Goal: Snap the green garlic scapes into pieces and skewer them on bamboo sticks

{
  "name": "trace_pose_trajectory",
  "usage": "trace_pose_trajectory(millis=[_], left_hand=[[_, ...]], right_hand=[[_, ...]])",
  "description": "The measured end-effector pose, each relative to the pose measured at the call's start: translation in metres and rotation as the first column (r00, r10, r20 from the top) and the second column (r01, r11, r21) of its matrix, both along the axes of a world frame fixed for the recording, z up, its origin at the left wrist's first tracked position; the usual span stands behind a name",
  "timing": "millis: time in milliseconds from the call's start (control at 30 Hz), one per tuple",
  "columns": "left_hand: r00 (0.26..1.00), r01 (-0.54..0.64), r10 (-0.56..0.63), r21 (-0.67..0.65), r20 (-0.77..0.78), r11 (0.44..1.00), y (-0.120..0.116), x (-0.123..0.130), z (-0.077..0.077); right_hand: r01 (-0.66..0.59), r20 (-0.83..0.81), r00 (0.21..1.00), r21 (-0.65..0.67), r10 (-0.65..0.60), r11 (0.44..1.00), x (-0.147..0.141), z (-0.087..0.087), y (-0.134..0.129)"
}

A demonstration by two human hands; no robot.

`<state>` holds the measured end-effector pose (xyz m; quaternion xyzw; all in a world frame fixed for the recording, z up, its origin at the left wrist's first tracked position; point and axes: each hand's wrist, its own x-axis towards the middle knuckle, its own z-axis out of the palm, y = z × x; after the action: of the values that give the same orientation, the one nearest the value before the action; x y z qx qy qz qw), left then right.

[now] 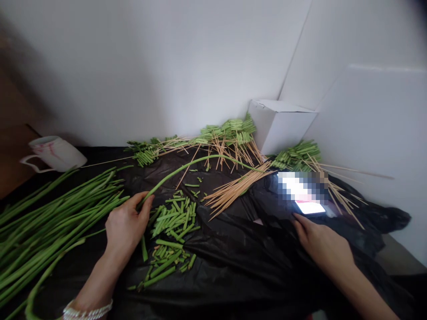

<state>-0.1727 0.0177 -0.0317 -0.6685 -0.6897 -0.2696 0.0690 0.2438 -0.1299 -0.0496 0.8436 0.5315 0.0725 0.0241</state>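
My left hand [128,222] is closed around a long garlic scape [187,165], which arches up and to the right over the table. Its lower end [144,249] pokes out below the hand. To the left lies a pile of whole garlic scapes [63,213]; to the right are short cut pieces [176,218]. My right hand [325,244] reaches to the near edge of a phone [310,206] with a lit screen, partly blurred. Its fingers look stretched out at the phone's edge; the fingertips are hard to make out.
Bare wooden skewers [238,189] lie in a bundle mid-table. Skewered green pieces [230,131] are heaped along the wall, with another bunch [296,155] at right. A white box [280,124] stands behind. A white mug [56,153] sits at left. Black plastic sheeting [227,266] covers the table.
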Motion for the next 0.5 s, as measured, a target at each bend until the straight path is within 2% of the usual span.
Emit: trace_pose_trajectory(millis=[133,200,267,333,400,467,500], left_hand=[[1.0,0.004,-0.004,0.001,0.006,1.0,-0.001,0.0,0.001],[1.0,0.006,-0.006,0.001,0.007,1.0,-0.001,0.0,0.001],[1.0,0.01,-0.01,0.007,0.006,1.0,-0.001,0.0,0.0],[1.0,0.01,-0.01,0.014,0.003,1.0,0.0,0.0,-0.001],[1.0,0.016,-0.016,0.02,-0.001,1.0,0.0,0.0,-0.002],[0.999,0.037,-0.037,0.038,-0.003,0.999,0.001,0.0,-0.003],[0.998,0.057,-0.057,0.05,-0.001,0.997,0.001,0.0,-0.004]], right_hand=[[0.002,0.074,0.997,0.025,-0.004,1.0,0.016,0.0,-0.002],[-0.031,0.102,0.994,0.022,0.029,0.999,0.017,0.01,-0.002],[-0.086,0.136,0.988,0.045,0.079,0.995,0.008,0.029,-0.001],[-0.15,0.15,0.981,0.164,0.126,0.975,-0.014,0.054,0.005],[-0.265,0.08,0.964,0.258,0.253,0.929,-0.048,0.078,0.017],[-0.441,-0.084,0.871,0.304,0.485,0.845,-0.088,0.095,0.04],[-0.546,-0.19,0.769,0.3,0.61,0.782,-0.108,0.098,0.056]])
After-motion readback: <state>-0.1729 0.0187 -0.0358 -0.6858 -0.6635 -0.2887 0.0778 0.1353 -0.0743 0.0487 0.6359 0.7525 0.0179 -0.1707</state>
